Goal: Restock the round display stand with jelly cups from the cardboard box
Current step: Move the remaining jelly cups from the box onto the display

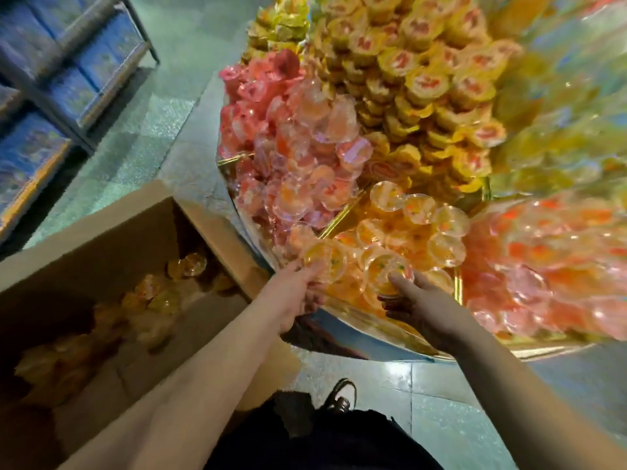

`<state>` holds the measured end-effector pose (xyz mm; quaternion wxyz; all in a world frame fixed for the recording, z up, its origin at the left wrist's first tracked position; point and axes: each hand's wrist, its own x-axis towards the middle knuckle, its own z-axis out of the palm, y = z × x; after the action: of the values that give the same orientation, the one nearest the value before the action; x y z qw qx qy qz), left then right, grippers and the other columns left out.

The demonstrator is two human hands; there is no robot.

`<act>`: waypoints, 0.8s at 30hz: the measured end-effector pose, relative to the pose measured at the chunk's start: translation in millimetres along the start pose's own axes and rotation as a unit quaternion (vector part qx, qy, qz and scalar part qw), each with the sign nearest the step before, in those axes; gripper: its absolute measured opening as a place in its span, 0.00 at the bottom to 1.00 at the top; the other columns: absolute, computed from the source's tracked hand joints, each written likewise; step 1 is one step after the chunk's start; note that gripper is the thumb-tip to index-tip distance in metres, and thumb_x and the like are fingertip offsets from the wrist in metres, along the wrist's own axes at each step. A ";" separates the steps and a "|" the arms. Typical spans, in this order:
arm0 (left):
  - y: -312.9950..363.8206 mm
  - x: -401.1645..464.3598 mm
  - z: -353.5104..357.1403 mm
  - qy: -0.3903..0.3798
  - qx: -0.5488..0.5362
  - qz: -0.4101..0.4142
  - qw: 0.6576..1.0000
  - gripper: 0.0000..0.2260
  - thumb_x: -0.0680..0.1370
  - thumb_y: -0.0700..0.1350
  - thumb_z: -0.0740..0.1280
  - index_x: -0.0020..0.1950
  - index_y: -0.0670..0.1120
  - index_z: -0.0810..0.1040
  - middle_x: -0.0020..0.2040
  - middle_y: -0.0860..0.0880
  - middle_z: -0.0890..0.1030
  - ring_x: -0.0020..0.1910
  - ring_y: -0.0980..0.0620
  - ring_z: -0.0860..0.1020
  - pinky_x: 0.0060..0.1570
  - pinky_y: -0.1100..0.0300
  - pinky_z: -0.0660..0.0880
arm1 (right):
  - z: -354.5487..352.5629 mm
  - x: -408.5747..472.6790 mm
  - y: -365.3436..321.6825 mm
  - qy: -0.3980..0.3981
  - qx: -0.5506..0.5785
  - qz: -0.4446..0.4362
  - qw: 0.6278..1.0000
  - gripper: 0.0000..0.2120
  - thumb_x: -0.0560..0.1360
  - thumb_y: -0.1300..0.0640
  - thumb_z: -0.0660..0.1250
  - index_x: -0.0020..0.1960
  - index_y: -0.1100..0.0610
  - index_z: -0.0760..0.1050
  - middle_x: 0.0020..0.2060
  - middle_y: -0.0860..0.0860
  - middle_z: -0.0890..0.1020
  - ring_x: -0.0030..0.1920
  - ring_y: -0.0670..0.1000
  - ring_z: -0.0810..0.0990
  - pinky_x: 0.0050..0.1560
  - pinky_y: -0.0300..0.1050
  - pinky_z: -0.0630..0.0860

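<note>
The round display stand (342,320) fills the right of the head view, its wedge compartments heaped with pink, yellow and orange jelly cups. Over the near orange compartment, my left hand (298,293) grips an orange jelly cup (324,257) at the compartment's left edge. My right hand (419,300) holds another orange jelly cup (386,271) just beside it, fingers curled round its rim. The open cardboard box (101,232) stands at lower left, with several orange jelly cups (186,266) lying loose on its bottom.
Gold dividers (339,215) separate the compartments. A metal shelf with blue packs (51,79) stands at the far left across the tiled floor (424,401). My dark trousers and a shoe (342,398) show at the bottom, close to the stand's base.
</note>
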<state>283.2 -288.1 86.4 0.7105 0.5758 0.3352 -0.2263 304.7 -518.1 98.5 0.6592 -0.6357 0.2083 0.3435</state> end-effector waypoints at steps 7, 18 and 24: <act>10.2 39.8 67.3 -0.027 0.061 -0.023 0.998 0.21 0.79 0.54 0.68 0.65 0.41 0.74 0.47 0.43 0.79 0.34 0.51 0.77 0.28 0.61 0.72 | -50.3 0.6 6.4 0.073 0.063 -0.012 0.995 0.20 0.81 0.54 0.65 0.70 0.55 0.64 0.51 0.65 0.82 0.43 0.56 0.83 0.40 0.45 0.79; 39.2 97.4 94.3 -0.005 0.061 -0.035 0.998 0.20 0.78 0.54 0.69 0.66 0.44 0.75 0.48 0.43 0.79 0.35 0.50 0.76 0.32 0.59 0.75 | -21.7 52.4 -2.6 0.060 0.241 0.008 0.969 0.12 0.82 0.55 0.63 0.61 0.62 0.70 0.43 0.57 0.80 0.39 0.51 0.79 0.41 0.44 0.76; 46.8 117.1 102.9 0.005 0.097 -0.021 0.995 0.21 0.79 0.52 0.69 0.67 0.42 0.73 0.56 0.41 0.80 0.35 0.49 0.78 0.27 0.60 0.72 | -10.0 73.8 -14.9 0.103 0.325 0.053 0.939 0.17 0.83 0.49 0.61 0.63 0.62 0.73 0.48 0.59 0.81 0.35 0.50 0.74 0.39 0.43 0.76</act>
<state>417.3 -369.4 42.9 0.6448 0.6362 0.3267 -0.2699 367.0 -513.3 55.4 0.7855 -0.4067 0.4089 0.2245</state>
